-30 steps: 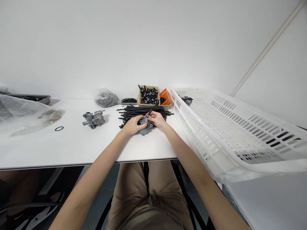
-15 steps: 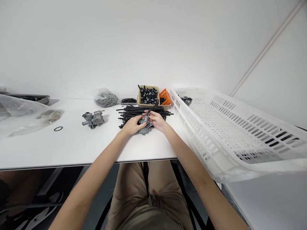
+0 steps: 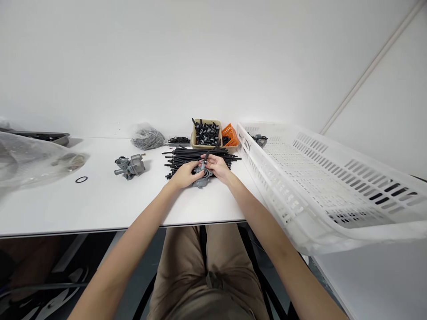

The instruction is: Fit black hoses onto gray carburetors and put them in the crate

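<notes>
My left hand (image 3: pixel 185 175) is closed around the left side of a grey metal carburetor (image 3: pixel 200 181), near the front of the table. Fingers of my right hand (image 3: pixel 218 167) pinch a black cap with a stem (image 3: pixel 206 156) at the carburetor's top. Just behind both hands lies a pile of black rubber tubes (image 3: pixel 182 155). A second carburetor (image 3: pixel 130 166) rests on the table to the left, with a black rubber ring (image 3: pixel 81 179) farther left.
A large white plastic crate (image 3: pixel 300 213) stands at the right, with a carburetor (image 3: pixel 260 140) inside. Behind the tubes are a beige bin (image 3: pixel 194 141) of black caps, an orange basket (image 3: pixel 230 132), a tray of black rings (image 3: pixel 179 140) and a bag (image 3: pixel 147 137). Plastic sheeting (image 3: pixel 30 164) covers the left.
My right fingers have shifted slightly on the black cap at the carburetor's top. My left hand keeps its hold in the same place.
</notes>
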Demonstrator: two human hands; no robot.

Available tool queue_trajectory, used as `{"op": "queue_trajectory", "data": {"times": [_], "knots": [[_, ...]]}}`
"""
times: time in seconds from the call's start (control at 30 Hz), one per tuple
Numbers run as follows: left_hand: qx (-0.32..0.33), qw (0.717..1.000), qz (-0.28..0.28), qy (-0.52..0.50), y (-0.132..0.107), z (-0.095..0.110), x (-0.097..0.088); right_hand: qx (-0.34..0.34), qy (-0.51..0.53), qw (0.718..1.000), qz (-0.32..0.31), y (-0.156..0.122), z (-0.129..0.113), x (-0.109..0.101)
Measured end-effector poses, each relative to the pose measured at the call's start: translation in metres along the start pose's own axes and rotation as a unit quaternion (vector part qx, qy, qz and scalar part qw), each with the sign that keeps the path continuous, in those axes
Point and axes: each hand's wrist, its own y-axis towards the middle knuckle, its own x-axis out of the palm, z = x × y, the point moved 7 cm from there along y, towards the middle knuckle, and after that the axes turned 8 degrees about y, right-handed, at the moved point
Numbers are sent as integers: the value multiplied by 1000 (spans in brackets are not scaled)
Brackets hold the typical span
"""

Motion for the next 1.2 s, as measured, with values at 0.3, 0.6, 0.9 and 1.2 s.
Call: {"op": "queue_trajectory", "data": {"times": [0.3, 0.6, 0.9, 1.2], "knots": [[26, 999, -6, -37, -1, -1, 2, 62, 31, 995, -78, -6, 1, 7], [20, 1000, -11, -8, -2, 0, 0, 51, 30, 998, -37, -4, 3, -1], [24, 999, 0, -29, -2, -1, 1, 30, 81, 996, -39, -1, 3, -4], [35, 999, -4, -25, -3, 1, 0, 28, 71, 995, -57, -2, 1, -1]]}}
